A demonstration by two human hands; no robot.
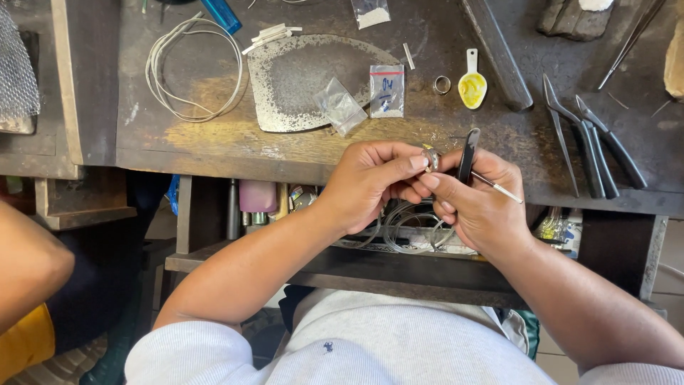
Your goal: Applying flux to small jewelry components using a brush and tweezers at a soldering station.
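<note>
i see my left hand (pixel 370 182) pinching a small silver metal ring (pixel 431 158) between thumb and forefinger, fingers closed tight on it, held in the air just over the front edge of the dark scarred wooden work surface (pixel 214 150). my right hand (pixel 479 203) meets it from the other side, fingers curled shut around black slim tweezers (pixel 467 153) that stand up beside the ring, with a thin white-tipped stick (pixel 499 189) poking out to the right; i cannot tell whether the tweezer tips actually touch the ring. the risk i judge greatest is the ring slipping, since the grip is only on its rim and it hangs above the open drawer of coiled wire (pixel 410 232), where a small thing would be hard to find. pressing too hard with the tweezers could scratch or bend it. a second small metal ring (pixel 442 85) and a white spoon with yellow paste (pixel 472 85) lie well apart on the surface, and the dark steel pliers (pixel 595 146) sit near my right wrist, where a careless elbow could knock them off.
</note>
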